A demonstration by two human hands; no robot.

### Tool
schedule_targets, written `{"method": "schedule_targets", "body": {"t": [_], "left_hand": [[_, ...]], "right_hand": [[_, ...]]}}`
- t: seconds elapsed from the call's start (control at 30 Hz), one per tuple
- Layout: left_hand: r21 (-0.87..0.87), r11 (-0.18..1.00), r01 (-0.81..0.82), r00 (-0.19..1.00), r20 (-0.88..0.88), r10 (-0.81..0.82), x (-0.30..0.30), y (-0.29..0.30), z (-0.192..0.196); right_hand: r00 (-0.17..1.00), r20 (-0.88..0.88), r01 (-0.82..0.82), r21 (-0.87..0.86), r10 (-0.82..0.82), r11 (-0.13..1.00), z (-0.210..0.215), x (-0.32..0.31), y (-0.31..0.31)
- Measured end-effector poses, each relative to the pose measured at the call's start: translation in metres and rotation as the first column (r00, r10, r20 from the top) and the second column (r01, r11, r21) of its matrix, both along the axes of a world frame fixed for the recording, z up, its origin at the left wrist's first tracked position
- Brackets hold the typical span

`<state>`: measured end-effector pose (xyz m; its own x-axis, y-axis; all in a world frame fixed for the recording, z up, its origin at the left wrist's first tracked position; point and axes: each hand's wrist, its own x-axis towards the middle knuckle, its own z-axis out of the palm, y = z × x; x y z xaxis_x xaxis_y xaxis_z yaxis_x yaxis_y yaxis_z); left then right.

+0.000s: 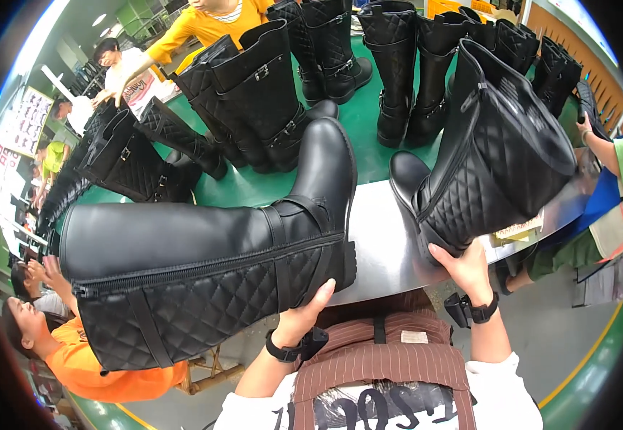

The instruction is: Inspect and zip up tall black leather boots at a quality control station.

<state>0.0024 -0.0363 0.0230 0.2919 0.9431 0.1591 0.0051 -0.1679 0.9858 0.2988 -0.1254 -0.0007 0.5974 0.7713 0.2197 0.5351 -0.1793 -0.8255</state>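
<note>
Clasping one boot [204, 244] in closed left hand [307, 315], another boot [497, 158] in closed right hand [467, 271], over the worktop's [377, 244] near edge, near the heels [350, 262], likely firmer holds than the floppy shafts [146, 236].

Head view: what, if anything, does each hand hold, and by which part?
Left hand: a black boot, by the heel. Right hand: a second boot, by the heel.
</note>
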Motion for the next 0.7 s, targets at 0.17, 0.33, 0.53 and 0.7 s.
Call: {"method": "schedule_targets", "body": {"t": [0.17, 0.33, 0.53, 0.7], "left_hand": [[0.115, 0.992, 0.047, 0.995, -0.097, -0.035, -0.010, -0.010, 0.007], [0.095, 0.984, 0.150, 0.985, -0.102, -0.140, -0.007, -0.024, 0.009], [0.171, 0.963, 0.208, 0.976, -0.102, -0.192, -0.015, -0.030, 0.010], [0.097, 0.967, 0.236, 0.967, -0.120, -0.224, -0.022, -0.034, 0.010]], "right_hand": [[0.869, 0.392, -0.028, 0.648, -0.302, 0.761, 0.037, -0.018, -0.025], [0.812, 0.541, -0.463, 0.372, 0.217, 0.805, 0.088, -0.053, 0.015], [0.680, 0.696, -0.619, 0.375, 0.231, 0.690, 0.106, -0.078, 0.065], [0.827, 0.472, -0.545, 0.536, 0.306, 0.645, 0.113, -0.076, 0.062]]}}
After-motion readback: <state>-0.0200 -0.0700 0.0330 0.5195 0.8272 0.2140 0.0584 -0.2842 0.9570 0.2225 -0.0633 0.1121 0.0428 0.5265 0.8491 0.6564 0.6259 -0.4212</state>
